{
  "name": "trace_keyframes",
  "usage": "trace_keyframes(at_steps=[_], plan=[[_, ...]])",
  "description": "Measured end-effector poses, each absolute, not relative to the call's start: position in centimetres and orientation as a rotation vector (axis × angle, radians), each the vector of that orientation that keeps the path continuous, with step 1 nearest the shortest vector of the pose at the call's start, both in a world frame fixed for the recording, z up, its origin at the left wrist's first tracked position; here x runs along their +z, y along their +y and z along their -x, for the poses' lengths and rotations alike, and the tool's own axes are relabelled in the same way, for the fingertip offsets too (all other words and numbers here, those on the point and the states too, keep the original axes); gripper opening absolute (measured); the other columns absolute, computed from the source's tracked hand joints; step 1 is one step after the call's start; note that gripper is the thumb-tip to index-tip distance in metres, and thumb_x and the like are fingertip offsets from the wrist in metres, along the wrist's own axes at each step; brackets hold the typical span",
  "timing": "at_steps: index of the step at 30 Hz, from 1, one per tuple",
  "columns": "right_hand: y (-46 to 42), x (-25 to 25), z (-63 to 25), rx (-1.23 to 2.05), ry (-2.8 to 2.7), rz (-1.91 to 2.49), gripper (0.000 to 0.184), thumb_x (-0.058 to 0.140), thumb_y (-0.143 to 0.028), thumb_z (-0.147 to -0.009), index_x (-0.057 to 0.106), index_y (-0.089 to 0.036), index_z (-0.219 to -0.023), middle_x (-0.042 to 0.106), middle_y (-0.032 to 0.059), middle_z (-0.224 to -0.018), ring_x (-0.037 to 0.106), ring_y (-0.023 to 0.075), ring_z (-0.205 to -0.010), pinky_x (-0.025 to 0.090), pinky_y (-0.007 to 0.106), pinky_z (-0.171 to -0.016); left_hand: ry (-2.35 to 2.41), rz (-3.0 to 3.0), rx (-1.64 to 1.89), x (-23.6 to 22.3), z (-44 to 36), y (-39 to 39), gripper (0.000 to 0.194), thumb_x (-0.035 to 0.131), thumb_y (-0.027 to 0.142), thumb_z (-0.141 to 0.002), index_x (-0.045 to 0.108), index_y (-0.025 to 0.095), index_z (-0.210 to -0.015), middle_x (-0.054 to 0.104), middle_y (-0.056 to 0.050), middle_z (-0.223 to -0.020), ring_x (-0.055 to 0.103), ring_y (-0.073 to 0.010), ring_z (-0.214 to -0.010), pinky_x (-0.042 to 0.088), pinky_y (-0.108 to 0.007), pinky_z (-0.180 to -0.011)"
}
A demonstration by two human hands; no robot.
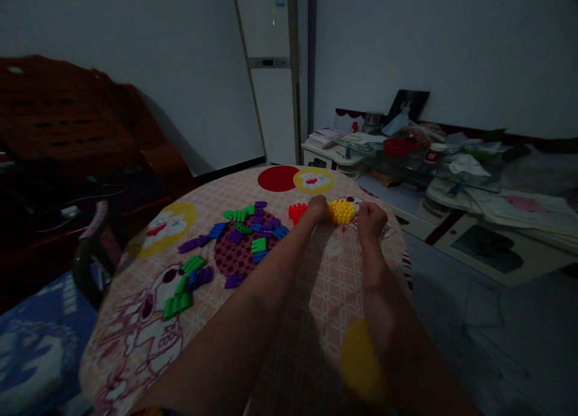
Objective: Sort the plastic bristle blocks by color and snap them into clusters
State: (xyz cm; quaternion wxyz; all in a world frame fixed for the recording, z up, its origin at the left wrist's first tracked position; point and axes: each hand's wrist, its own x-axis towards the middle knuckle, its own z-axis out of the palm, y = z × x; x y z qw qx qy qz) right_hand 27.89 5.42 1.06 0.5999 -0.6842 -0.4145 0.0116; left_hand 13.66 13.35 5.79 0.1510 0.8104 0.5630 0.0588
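Note:
My left hand (319, 208) is at the far right part of the round table, between red toy building blocks (297, 212) and a cluster of knobbly yellow building blocks (342, 212). Its fingers are turned away and hidden, so its grip does not show. Just right of the yellow cluster, my right hand (372, 221) has its fingers curled together. Whatever may be in that pinch is too small and dark to make out. Left of my arms lie several loose green blocks (177, 305), purple blocks (235, 281) and blue blocks (217, 230).
A patterned cloth (334, 271) covers the table. On the left stand a wooden bench (58, 115) and a chair (90, 271) close to the table's edge. A low cabinet (487, 247) piled with papers and bags runs along the right; a tall white appliance (273, 109) stands behind.

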Motion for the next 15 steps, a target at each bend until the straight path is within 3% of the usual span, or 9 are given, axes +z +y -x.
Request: trace_keyframes(at_steps=[5, 10, 15], plan=[[5.3, 1.0, -28.1, 0.006, -0.941, 1.594, 0.025, 0.048, -0.029, -0.084, 0.063, -0.02, -0.066, 0.061, 0.0018, -0.057, 0.056, 0.0186, -0.06, 0.039, 0.027, -0.057, 1.655, -2.366, 0.216, 6.9, -13.5, 12.3, 0.04, 0.074, 0.017, -0.071, 0.071, 0.001, -0.108, 0.072, -0.022, -0.107, 0.07, -0.0335, -0.103, 0.054, -0.03, -0.088], [4.8, 1.1, -28.3, -0.073, -0.909, 1.618, 0.026, 0.047, -0.029, -0.083, 0.058, -0.021, -0.062, 0.057, 0.0007, -0.054, 0.053, 0.0182, -0.058, 0.038, 0.027, -0.058, 1.638, -2.403, 0.471, 9.2, -10.1, 10.6, 0.045, 0.054, 0.006, -0.084, 0.063, 0.007, -0.128, 0.069, -0.019, -0.122, 0.067, -0.0257, -0.114, 0.052, -0.031, -0.097], [4.6, 1.4, -27.1, -0.124, -0.978, 1.611, 0.025, 0.047, -0.029, -0.082, 0.054, -0.021, -0.06, 0.056, 0.0007, -0.055, 0.05, 0.0168, -0.057, 0.035, 0.027, -0.058, 1.512, -2.2, 0.963, 9.3, -1.1, 8.8, 0.042, 0.05, 0.012, -0.086, 0.066, 0.014, -0.124, 0.075, -0.01, -0.109, 0.073, -0.0175, -0.092, 0.056, -0.028, -0.087]])
